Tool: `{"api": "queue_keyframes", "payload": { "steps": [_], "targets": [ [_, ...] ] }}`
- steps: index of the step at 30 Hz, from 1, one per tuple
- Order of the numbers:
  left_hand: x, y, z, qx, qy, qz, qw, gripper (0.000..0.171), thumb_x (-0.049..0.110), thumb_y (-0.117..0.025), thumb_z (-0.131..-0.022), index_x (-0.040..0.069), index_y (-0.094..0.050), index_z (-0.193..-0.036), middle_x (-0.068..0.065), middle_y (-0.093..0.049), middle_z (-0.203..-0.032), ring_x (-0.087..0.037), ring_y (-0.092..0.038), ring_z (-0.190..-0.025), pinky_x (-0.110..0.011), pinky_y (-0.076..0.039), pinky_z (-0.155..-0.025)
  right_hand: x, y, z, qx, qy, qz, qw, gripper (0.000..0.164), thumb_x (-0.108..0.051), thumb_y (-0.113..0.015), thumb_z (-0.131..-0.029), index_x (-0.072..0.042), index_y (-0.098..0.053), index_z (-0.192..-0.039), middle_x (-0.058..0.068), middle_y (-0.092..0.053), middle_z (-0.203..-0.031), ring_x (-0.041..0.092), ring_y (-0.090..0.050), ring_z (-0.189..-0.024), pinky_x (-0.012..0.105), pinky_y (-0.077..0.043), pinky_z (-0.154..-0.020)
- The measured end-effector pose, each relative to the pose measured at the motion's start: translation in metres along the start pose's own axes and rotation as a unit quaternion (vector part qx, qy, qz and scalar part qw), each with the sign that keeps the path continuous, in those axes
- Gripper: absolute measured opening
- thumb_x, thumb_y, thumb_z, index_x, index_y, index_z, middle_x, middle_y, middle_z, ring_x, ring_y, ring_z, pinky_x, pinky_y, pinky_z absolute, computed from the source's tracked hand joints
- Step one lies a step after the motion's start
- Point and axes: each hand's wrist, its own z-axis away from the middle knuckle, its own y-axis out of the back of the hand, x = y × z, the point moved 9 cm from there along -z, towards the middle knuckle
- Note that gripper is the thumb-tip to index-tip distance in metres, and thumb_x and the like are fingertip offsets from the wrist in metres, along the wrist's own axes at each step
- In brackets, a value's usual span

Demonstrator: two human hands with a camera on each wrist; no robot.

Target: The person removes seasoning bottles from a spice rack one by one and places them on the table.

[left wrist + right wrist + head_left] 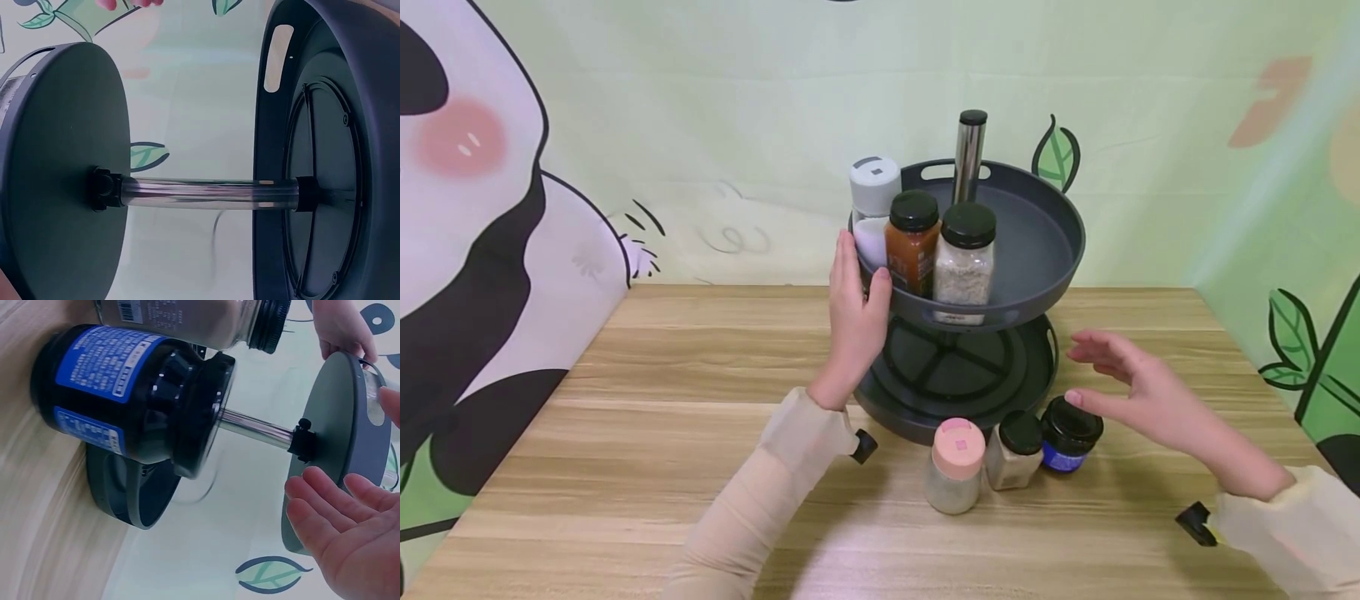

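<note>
A dark grey two-tier turntable rack (1030, 233) stands on the table. My left hand (857, 312) rests against the left side of its upper tray, fingers extended and thumb at the front rim. That tray bears a white-capped container (876, 187), an orange-brown spice jar (912, 250) and a clear jar of pale contents (964, 271). My right hand (1138, 387) hovers by the dark jar with a blue label (1070, 437), fingers loosely bent and holding nothing. In the right wrist view this jar (112, 394) stands apart from the palm.
In front of the lower tray (902, 417) stand a pink-lidded jar (957, 467) and a black-lidded square jar (1015, 454), beside the blue-labelled one. A metal post (206, 194) joins the tiers. A printed cloth (737, 125) hangs behind the wooden table (625, 467).
</note>
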Motion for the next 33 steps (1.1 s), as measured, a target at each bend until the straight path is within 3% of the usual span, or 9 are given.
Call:
{"api": "queue_keyframes", "payload": {
  "steps": [5, 12, 20, 24, 30, 33],
  "targets": [
    [-0.001, -0.001, -0.001, 0.003, 0.002, 0.000, 1.0000, 0.067, 0.030, -0.037, -0.086, 0.001, -0.012, -0.141, -0.011, -0.010, -0.149, -0.019, -0.009, -0.137, -0.035, -0.013, -0.110, -0.008, 0.004, -0.002, 0.015, 0.018, -0.007, 1.000, 0.053, -0.007, -0.064, -0.078, 0.000, -0.041, -0.125, 0.018, -0.053, -0.116, -0.016, -0.042, -0.101, 0.001, -0.030, -0.086],
    [-0.001, -0.001, -0.001, 0.004, 0.003, -0.001, 1.0000, 0.067, 0.031, -0.036, -0.086, 0.000, -0.011, -0.141, -0.011, -0.009, -0.149, -0.019, -0.009, -0.137, -0.036, -0.012, -0.110, -0.025, 0.017, -0.005, 0.065, 0.063, -0.025, 0.996, 0.051, 0.003, -0.065, -0.074, 0.000, -0.046, -0.121, -0.023, -0.052, -0.109, -0.010, -0.048, -0.102, 0.004, -0.034, -0.087],
    [0.000, -0.001, 0.000, 0.006, 0.000, -0.001, 1.0000, 0.068, 0.030, -0.036, -0.086, 0.000, -0.011, -0.141, -0.011, -0.009, -0.149, -0.019, -0.008, -0.137, -0.036, -0.013, -0.110, -0.046, 0.026, -0.010, 0.088, 0.094, -0.007, 0.992, 0.051, 0.005, -0.065, -0.073, 0.003, -0.046, -0.120, -0.028, -0.049, -0.110, -0.008, -0.049, -0.103, 0.005, -0.035, -0.088],
    [0.000, -0.001, 0.000, 0.007, 0.000, -0.002, 1.0000, 0.067, 0.030, -0.036, -0.086, 0.001, -0.010, -0.141, -0.011, -0.009, -0.149, -0.018, -0.008, -0.137, -0.035, -0.012, -0.110, -0.052, 0.028, -0.013, 0.091, 0.103, 0.001, 0.991, 0.051, 0.004, -0.066, -0.072, 0.004, -0.046, -0.119, -0.025, -0.050, -0.110, -0.008, -0.048, -0.104, 0.005, -0.035, -0.089],
    [0.000, -0.001, 0.000, 0.005, 0.002, 0.000, 1.0000, 0.067, 0.030, -0.036, -0.086, 0.001, -0.010, -0.141, -0.011, -0.008, -0.149, -0.019, -0.008, -0.137, -0.036, -0.012, -0.110, -0.056, 0.027, -0.017, 0.088, 0.092, 0.013, 0.992, 0.052, 0.000, -0.067, -0.073, 0.002, -0.046, -0.120, 0.011, -0.056, -0.111, -0.009, -0.047, -0.104, 0.004, -0.034, -0.089],
    [0.000, -0.002, 0.000, 0.004, 0.002, 0.000, 1.0000, 0.067, 0.030, -0.035, -0.086, 0.000, -0.010, -0.141, -0.011, -0.008, -0.149, -0.019, -0.008, -0.137, -0.037, -0.012, -0.110, -0.058, 0.026, -0.020, 0.083, 0.092, 0.014, 0.992, 0.053, 0.000, -0.067, -0.073, 0.002, -0.045, -0.121, 0.017, -0.055, -0.113, -0.010, -0.046, -0.104, 0.004, -0.033, -0.089]
  ]
}}
